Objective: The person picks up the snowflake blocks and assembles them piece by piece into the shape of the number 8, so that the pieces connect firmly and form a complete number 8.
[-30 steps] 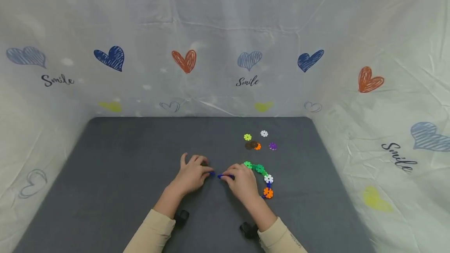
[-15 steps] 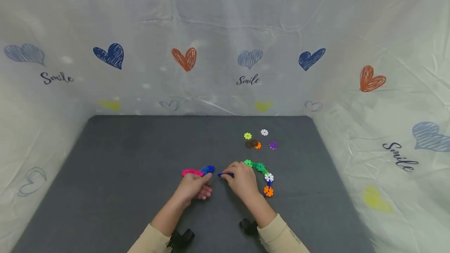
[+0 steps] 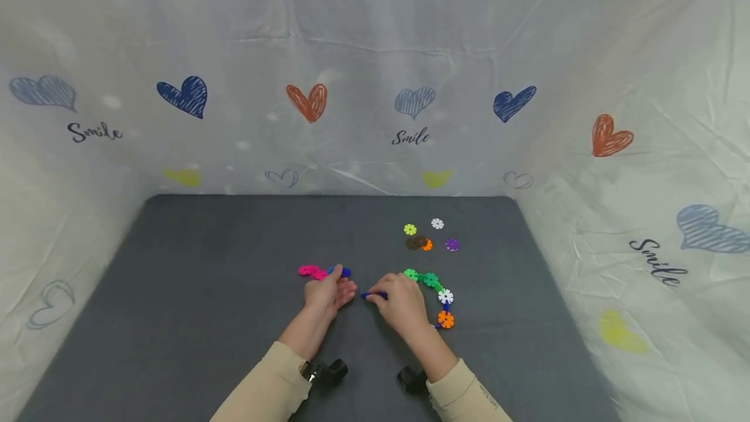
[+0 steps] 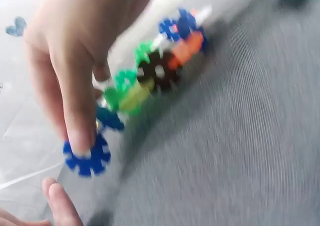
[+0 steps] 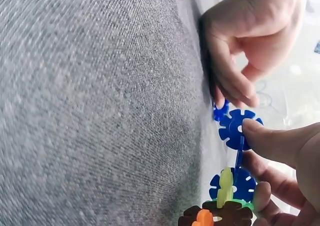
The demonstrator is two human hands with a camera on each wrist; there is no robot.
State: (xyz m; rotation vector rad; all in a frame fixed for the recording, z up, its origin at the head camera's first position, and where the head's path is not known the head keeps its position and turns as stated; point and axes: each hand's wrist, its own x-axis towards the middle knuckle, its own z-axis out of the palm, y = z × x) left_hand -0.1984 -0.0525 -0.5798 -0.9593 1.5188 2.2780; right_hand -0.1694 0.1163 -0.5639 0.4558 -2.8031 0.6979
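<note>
My left hand (image 3: 328, 295) is turned palm up in the head view, its thumb on the blue end of a chain of pink and blue snowflake discs (image 3: 316, 273). That grip is partly hidden. Across a small gap, my right hand (image 3: 401, 301) pinches a dark blue snowflake disc (image 5: 231, 128) between thumb and fingers. This disc ends a second chain of snowflake discs (image 3: 430, 280), with green, white and orange pieces curving behind the hand. In the left wrist view, brown and yellow discs (image 4: 159, 71) show along it, and left fingertips (image 4: 62, 203) appear at lower left.
Loose discs lie farther back on the dark grey tabletop (image 3: 234, 246): a yellow-green disc (image 3: 410, 229), a white disc (image 3: 437, 223), a purple disc (image 3: 452, 245), and brown discs (image 3: 416, 242) beside an orange disc (image 3: 428, 245). A heart-printed curtain (image 3: 363, 148) stands behind the table.
My left hand has rolled from palm down to palm up, bringing the pink and blue chain into sight and swinging it slightly away from me. My right hand stays nearly still.
</note>
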